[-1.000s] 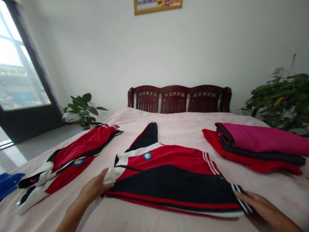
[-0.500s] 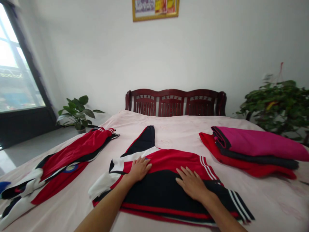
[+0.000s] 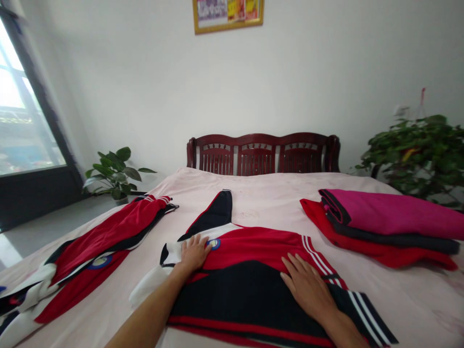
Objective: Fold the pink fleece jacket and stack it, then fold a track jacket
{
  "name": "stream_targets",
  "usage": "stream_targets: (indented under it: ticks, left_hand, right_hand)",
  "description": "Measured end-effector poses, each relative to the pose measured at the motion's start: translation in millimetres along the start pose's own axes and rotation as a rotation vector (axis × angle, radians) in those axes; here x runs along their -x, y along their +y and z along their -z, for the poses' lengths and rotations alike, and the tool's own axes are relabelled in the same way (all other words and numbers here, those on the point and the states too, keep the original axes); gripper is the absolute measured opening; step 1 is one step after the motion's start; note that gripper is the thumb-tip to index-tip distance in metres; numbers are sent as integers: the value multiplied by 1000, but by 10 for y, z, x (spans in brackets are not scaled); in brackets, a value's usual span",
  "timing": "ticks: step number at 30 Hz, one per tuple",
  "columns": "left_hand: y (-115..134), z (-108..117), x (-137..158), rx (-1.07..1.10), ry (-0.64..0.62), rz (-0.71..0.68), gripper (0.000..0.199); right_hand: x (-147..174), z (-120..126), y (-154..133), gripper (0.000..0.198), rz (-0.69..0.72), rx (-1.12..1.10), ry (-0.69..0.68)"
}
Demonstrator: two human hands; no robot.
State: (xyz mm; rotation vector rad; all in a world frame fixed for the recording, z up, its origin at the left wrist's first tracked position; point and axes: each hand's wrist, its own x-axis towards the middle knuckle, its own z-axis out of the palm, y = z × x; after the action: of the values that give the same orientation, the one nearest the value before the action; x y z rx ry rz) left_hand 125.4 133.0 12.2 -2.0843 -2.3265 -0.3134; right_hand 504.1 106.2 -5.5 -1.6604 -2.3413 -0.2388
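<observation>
A red, navy and white jacket [image 3: 250,285] lies on the bed in front of me, folded over itself, with one navy sleeve [image 3: 213,210] pointing away towards the headboard. My left hand [image 3: 194,252] rests flat near the white collar, beside a round blue badge [image 3: 214,244]. Palm down with fingers spread, my right hand [image 3: 308,285] presses on the red and navy cloth near the striped hem. Neither hand grips the fabric.
A similar jacket [image 3: 105,241] lies folded lengthwise on the left of the pink bedsheet [image 3: 268,200]. Folded magenta, dark grey and red clothes [image 3: 391,212] are stacked at the right. Behind stands a dark wooden headboard [image 3: 256,153], with potted plants on both sides.
My left hand has slid left towards the collar, uncovering the round badge. My right hand has shifted right, nearer the striped hem. The view has moved slightly.
</observation>
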Motion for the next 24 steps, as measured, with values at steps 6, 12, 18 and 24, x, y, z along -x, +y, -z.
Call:
stream_targets:
  ticks: [6, 12, 18, 24]
  left_hand:
    - [442, 148, -363, 57, 89, -140, 33]
    - [968, 8, -816, 88, 59, -297, 28]
    - [987, -151, -1129, 128, 47, -231, 25]
    - [778, -140, -1408, 186, -70, -298, 33]
  right_hand:
    - [-5, 113, -112, 43, 213, -93, 6]
    - [-10, 124, -126, 44, 165, -159, -116]
    - [-2, 123, -103, 46, 153, -190, -148]
    - [24, -32, -79, 44, 113, -142, -56]
